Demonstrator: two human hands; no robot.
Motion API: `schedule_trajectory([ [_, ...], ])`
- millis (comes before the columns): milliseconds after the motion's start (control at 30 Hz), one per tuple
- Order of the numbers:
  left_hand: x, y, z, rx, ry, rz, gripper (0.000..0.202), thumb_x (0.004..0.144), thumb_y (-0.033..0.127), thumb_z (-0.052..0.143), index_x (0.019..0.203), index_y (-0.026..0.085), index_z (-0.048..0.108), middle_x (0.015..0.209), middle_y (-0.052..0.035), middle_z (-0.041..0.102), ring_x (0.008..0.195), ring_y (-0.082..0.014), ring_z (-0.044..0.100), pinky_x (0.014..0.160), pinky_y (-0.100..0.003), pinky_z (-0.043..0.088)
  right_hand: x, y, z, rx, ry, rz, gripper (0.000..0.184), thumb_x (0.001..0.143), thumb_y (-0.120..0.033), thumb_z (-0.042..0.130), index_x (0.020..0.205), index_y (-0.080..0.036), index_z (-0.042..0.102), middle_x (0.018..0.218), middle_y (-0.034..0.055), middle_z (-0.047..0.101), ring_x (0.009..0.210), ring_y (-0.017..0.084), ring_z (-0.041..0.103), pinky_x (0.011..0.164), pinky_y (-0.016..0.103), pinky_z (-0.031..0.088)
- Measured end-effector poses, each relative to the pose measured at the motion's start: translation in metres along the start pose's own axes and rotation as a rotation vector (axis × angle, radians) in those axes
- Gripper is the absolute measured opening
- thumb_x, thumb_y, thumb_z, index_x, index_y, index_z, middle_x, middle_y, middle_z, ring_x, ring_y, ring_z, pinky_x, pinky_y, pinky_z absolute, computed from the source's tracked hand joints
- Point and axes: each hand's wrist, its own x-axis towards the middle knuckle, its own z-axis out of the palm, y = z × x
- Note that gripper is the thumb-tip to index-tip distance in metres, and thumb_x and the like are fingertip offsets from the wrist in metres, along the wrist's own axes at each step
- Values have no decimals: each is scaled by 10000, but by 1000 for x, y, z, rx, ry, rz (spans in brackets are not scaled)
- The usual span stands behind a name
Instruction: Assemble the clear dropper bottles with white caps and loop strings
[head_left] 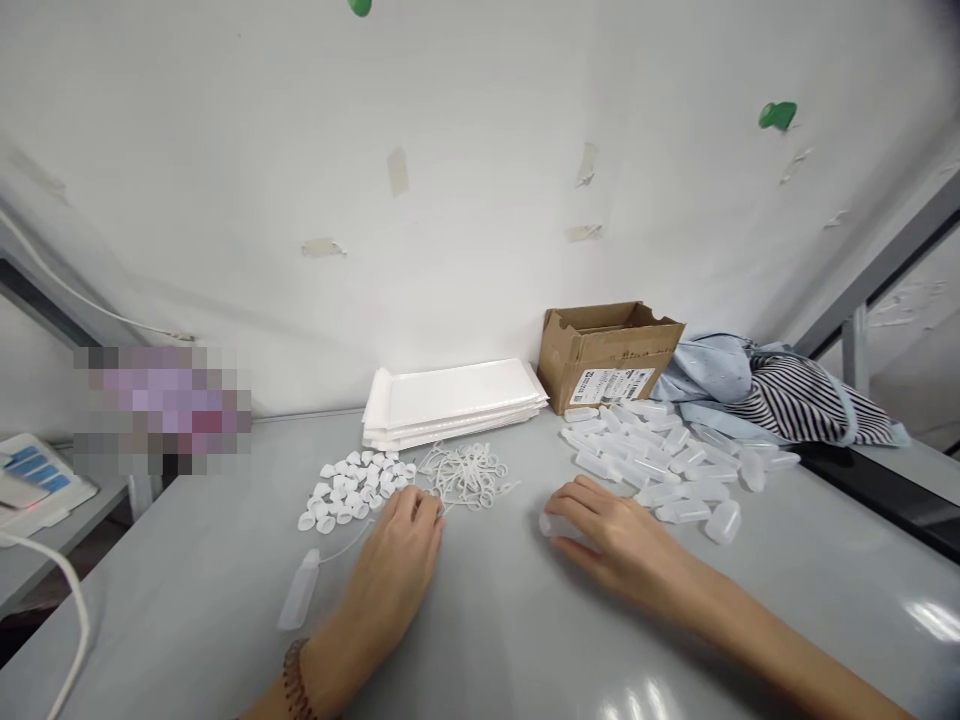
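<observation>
In the head view, the left hand [397, 565] rests beside the white caps [349, 487] and looped cords [469, 474], its fingers curled down; whether they grip anything I cannot tell. The right hand [619, 540] has its fingers closed around a translucent bottle [568, 527], just above or on the tabletop [480, 620], near a pile of similar bottles [645, 450]. One capped bottle [300, 592] lies left of the left hand.

translucent plastic bottle [566, 529] partly hidden by bare right hand [609, 527], green rounded thing [361, 6] cut by top edge, mauve patch [160, 400] blurred into square blocks
</observation>
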Motion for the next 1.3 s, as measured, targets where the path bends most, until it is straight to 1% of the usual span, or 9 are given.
schedule_trajectory([
  [133, 2, -2, -7, -57, -28, -18, 245, 915, 224, 332, 786, 199, 539, 853, -75, 576, 819, -247, 559, 737, -403, 467, -1, -8, 7, 67, 47, -76, 142, 891, -153, 497, 1000, -147, 588, 916, 99, 644, 847, 225, 582, 678, 340, 504],
  [300, 3, 0, -22, -150, -56, -63, 218, 888, 269, 413, 738, 210, 560, 781, -33, 598, 721, -205, 566, 650, -322, 464, -2, -9, 10, 109, 91, -110, 151, 906, -165, 474, 1009, -146, 583, 924, 105, 640, 835, 214, 567, 693, 349, 509],
  [400, 4, 1, -29, -317, -61, -155, 225, 866, 361, 480, 732, 222, 596, 756, -11, 608, 677, -190, 545, 613, -295, 443, -2, -9, 10, 116, 109, -121, 155, 910, -166, 471, 1015, -154, 584, 924, 102, 640, 836, 206, 565, 706, 346, 502],
  [533, 6, -2, -36, -594, -17, -291, 269, 811, 477, 559, 746, 224, 621, 702, 8, 582, 616, -167, 515, 570, -264, 416, -3, -9, 12, 116, 123, -139, 153, 908, -161, 469, 1005, -158, 587, 910, 95, 645, 822, 202, 556, 710, 349, 488],
  [667, 7, -5, -39, -714, 12, -392, 296, 787, 506, 590, 773, 218, 658, 718, -1, 615, 671, -175, 552, 660, -279, 451, -4, -11, 14, 108, 110, -153, 153, 905, -153, 469, 1010, -152, 580, 914, 91, 646, 826, 210, 551, 717, 366, 477],
  [833, 7, -6, -39, -912, 11, -448, 316, 789, 504, 619, 787, 193, 676, 804, -33, 645, 738, -182, 575, 770, -321, 480, -4, -12, 14, 104, 86, -158, 152, 907, -154, 468, 1016, -154, 574, 918, 89, 646, 826, 209, 542, 720, 365, 471],
  [967, 8, -7, -39, -1158, 1, -511, 276, 760, 443, 702, 765, 167, 698, 765, -26, 612, 746, -161, 558, 770, -289, 494, -4, -13, 14, 107, 83, -160, 151, 905, -150, 468, 1013, -153, 574, 912, 88, 644, 820, 208, 541, 715, 361, 467],
  [1100, 9, -6, -41, -1343, 2, -529, 227, 745, 379, 752, 738, 157, 708, 784, -19, 611, 745, -129, 547, 714, -225, 494, -4, -13, 13, 110, 74, -158, 150, 897, -141, 479, 1014, -145, 573, 914, 92, 642, 825, 213, 547, 720, 369, 468],
  [1300, 9, -2, -46, -1455, 20, -428, 220, 765, 358, 749, 705, 154, 694, 748, -13, 590, 705, -116, 537, 666, -204, 497, -4, -13, 13, 112, 98, -164, 156, 901, -152, 466, 1015, -163, 572, 894, 83, 644, 810, 201, 550, 712, 348, 463],
])
